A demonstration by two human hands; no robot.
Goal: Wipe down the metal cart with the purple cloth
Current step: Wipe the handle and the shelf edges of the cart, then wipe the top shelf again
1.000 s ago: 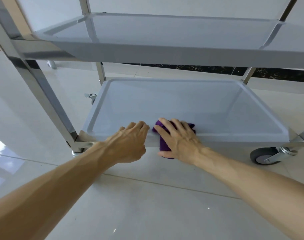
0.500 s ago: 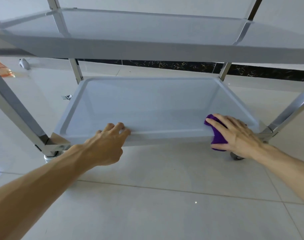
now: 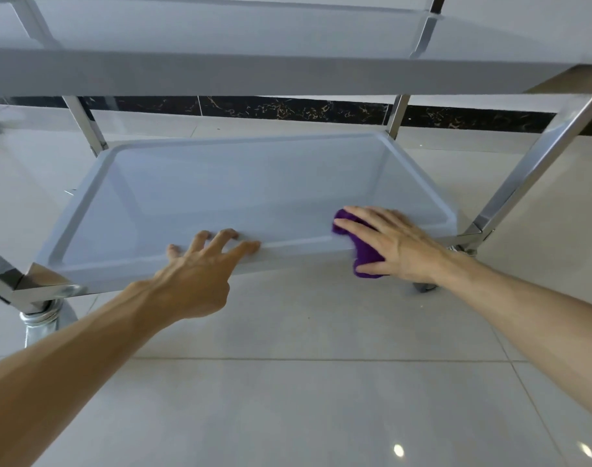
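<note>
The metal cart fills the upper view; its bottom shelf (image 3: 240,197) is a shallow grey tray between shiny posts. My right hand (image 3: 394,244) presses the purple cloth (image 3: 363,254) over the shelf's front rim, toward the right end; the cloth folds over the edge and hangs a little below it. My left hand (image 3: 200,271) rests with spread fingers on the same front rim, near its middle, holding nothing. An upper shelf (image 3: 254,72) spans the top of the view.
Glossy pale floor tiles (image 3: 304,399) lie in front of the cart. A caster (image 3: 40,321) sits under the near left post, another (image 3: 424,287) behind my right wrist. A dark marble skirting (image 3: 287,111) runs along the wall behind.
My right hand slid the cloth rightward along the front rim from beside my left hand, then slightly back left. My left hand stayed on the rim, fingers now spread.
</note>
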